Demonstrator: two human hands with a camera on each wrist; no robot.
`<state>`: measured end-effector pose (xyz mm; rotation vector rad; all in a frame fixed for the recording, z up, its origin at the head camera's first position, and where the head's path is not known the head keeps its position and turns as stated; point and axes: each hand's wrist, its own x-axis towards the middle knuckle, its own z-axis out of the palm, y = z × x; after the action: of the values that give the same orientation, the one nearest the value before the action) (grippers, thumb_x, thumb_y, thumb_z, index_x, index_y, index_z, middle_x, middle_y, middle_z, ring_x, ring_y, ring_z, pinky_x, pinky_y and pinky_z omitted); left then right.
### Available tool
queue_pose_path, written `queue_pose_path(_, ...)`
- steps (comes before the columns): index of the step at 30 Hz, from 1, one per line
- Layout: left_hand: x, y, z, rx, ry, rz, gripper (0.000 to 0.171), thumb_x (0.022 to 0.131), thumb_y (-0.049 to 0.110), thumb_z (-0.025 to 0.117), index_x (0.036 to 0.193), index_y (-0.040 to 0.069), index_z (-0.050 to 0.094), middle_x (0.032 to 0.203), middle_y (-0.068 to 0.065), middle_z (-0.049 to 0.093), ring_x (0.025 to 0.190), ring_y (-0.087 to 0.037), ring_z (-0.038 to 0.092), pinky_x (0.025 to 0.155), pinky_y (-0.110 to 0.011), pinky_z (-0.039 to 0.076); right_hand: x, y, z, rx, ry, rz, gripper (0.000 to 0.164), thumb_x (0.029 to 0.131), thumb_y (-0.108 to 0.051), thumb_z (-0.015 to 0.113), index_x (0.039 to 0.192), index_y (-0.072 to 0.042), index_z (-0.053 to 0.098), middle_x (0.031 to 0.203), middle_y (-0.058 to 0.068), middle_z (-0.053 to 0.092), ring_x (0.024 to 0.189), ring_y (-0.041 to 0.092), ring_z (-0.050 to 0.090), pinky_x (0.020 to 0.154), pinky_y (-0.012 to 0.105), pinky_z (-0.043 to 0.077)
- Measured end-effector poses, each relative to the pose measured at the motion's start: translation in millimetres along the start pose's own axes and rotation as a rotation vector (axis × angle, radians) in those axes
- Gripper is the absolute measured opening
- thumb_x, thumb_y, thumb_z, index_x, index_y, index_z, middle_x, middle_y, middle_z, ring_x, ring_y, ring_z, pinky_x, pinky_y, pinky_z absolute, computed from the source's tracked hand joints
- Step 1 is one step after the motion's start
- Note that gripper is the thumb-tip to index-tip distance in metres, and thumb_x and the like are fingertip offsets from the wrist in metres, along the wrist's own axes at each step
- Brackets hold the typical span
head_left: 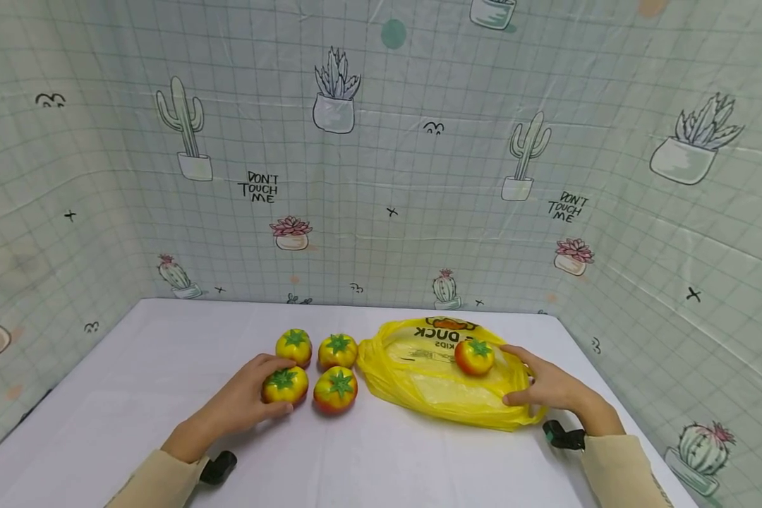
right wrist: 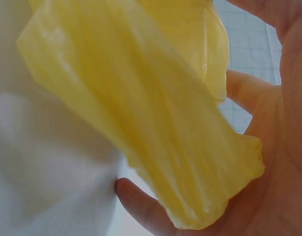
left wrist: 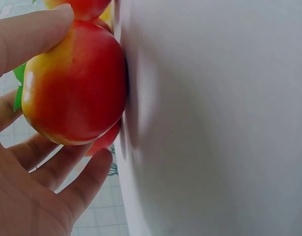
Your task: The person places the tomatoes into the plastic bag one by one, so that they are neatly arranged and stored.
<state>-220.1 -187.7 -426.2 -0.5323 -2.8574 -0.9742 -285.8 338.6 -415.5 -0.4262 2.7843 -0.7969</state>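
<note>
In the head view my left hand (head_left: 252,392) holds the near-left toy tomato (head_left: 285,386), thumb on its near side and fingers on its far side. The left wrist view shows this tomato's red underside (left wrist: 82,88) close to the white tabletop. Three more tomatoes are grouped around it: one behind (head_left: 294,346), one at back right (head_left: 338,351) and one at right (head_left: 335,390). A yellow plastic bag (head_left: 425,395) lies flat, with a single tomato (head_left: 475,357) on it. My right hand (head_left: 555,384), fingers spread, rests at the bag's right edge, apart from that tomato.
The white tabletop (head_left: 381,458) is bounded at the back and sides by a gridded cloth (head_left: 381,169) printed with cacti. Black wrist straps show on the left wrist (head_left: 219,468) and right wrist (head_left: 564,435). A loose fold of the bag (right wrist: 141,113) hangs before the right palm.
</note>
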Motion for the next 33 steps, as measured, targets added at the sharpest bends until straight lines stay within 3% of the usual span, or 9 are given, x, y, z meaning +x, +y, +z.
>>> queue_pose_path(11,-1.6,2.1,-2.2,-0.051,-0.002,-0.003,0.059,0.078,0.030,0.080,0.129,0.015,0.055,0.123,-0.008,0.050,0.110,-0.027,0.051,0.096,-0.053,0.043,-0.3,1.5,-0.7,-0.018,-0.001,-0.008,0.095,0.071,-0.044,0.077,0.149,-0.019,0.028,0.149,0.023,0.031,0.124,0.044,0.042,0.094,0.067,0.035)
queue_pose_path(24,-1.1,0.6,0.4,-0.045,0.004,0.003,0.059,0.077,0.027,0.080,0.129,0.015,0.055,0.122,-0.006,0.050,0.110,-0.026,0.052,0.096,-0.051,0.044,-3.3,-2.4,0.0,-0.004,-0.003,0.000,0.094,0.072,-0.040,0.077,0.149,-0.017,0.027,0.149,0.024,0.030,0.124,0.045,0.041,0.094,0.067,0.035)
queue_pose_path(33,-1.1,6.3,-3.5,-0.017,0.058,0.071,0.059,0.077,0.024,0.081,0.129,0.014,0.056,0.117,-0.006,0.051,0.104,-0.024,0.053,0.091,-0.049,0.047,-1.8,-1.0,-0.4,-0.035,0.007,-0.019,0.094,0.072,-0.043,0.077,0.149,-0.017,0.028,0.148,0.024,0.032,0.125,0.045,0.040,0.094,0.068,0.035)
